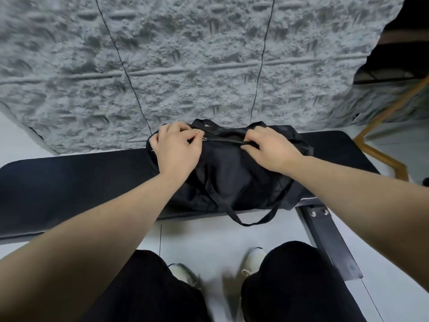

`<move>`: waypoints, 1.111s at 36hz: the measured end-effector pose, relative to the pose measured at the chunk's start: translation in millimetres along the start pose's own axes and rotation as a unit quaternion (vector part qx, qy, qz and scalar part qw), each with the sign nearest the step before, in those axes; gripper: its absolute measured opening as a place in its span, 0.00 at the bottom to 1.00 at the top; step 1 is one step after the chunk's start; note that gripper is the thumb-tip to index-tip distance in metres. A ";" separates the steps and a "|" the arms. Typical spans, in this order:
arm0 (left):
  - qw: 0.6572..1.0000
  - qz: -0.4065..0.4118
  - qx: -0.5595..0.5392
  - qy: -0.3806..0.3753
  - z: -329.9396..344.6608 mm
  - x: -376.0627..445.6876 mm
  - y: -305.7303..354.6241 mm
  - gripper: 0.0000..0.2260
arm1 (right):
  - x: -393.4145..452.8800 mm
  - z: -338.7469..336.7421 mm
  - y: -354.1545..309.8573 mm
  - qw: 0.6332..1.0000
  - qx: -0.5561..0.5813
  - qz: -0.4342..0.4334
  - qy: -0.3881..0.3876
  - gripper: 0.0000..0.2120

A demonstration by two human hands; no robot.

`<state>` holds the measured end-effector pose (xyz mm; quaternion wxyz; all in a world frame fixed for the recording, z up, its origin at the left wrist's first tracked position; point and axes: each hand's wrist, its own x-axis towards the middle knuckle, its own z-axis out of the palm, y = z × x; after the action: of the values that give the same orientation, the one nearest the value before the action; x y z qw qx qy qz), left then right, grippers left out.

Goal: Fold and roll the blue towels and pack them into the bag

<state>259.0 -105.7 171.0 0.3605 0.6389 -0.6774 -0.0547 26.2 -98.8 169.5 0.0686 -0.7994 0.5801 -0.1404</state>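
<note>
Two legs in black trousers (148, 293) at the bottom, nearest of all, with white shoes (254, 259) on a pale floor (209, 235). Two bare forearms reaching up and away from the body, one from each side, both stretched out nearly straight.

Just past the shoes, a long black padded bench (69, 177) lying across, with a dark metal leg (325, 238) under its right end.

On the bench, between the two hands, a black bag (232, 173). Soft and a bit slumped. One thin strap (246, 219) hanging off the near edge of the bench in a loop. Another strap showing at the far side, behind the hands.

Left hand (176, 147) on the left end of the bag, palm down, wrist bent a little. Fingers curled in and pinched together right by a small gold zip pull (204, 138) at the left end of the zip. Cannot tell if the fingertips really have hold of the pull or just the cloth beside it.

Right hand (271, 149) on top of the bag toward its right side, palm down, fingers bent and pressed onto the zip line (222, 141), gripping the cloth there. Zip running straight between the two hands and looking closed along that part.

No blue towels to be seen; cannot tell what is inside the bag.

Farthest off, behind the bag, a grey bumpy wall (185, 54) with two thin dark lines running down it. Over to the right of the right hand, a wooden frame (380, 156) and something dark.
</note>
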 end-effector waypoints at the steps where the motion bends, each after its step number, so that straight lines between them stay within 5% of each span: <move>1: 1.000 0.010 -0.004 0.003 -1.9 -0.1 -5.2 0.10 | 0.2 1.6 -1.8 1.000 -0.011 -0.002 0.001 0.09; 8: 0.997 0.064 -0.016 0.027 -10.0 -5.3 -19.5 0.09 | 18.2 12.1 -40.4 0.999 -0.023 -0.020 -0.015 0.17; 15: 0.973 -0.195 -0.111 0.060 -26.6 13.8 -73.0 0.15 | 23.4 6.5 -29.9 0.999 -0.039 -0.032 -0.007 0.12; 22: 0.900 -0.299 -0.314 0.050 -19.9 5.5 -93.5 0.14 | 28.0 13.4 -38.1 0.996 -0.078 -0.024 -0.043 0.14; 32: 0.932 -0.248 -0.265 0.007 -23.4 -0.9 -99.0 0.12 | 20.7 15.8 -40.2 0.996 -0.068 -0.002 -0.066 0.15; 37: 0.964 -0.202 -0.151 -0.090 -24.7 5.4 -98.7 0.03 | 17.3 7.8 -43.1 0.994 -0.060 0.012 -0.094 0.15; 40: 0.965 -0.200 -0.069 -0.153 -31.7 10.5 -93.7 0.06 | 11.8 -1.6 -46.7 0.990 -0.068 0.021 -0.124 0.16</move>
<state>355.0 -119.6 148.5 0.2775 0.7187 -0.5778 -0.2692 71.5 -95.0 185.5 0.0884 -0.8011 0.5920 0.0012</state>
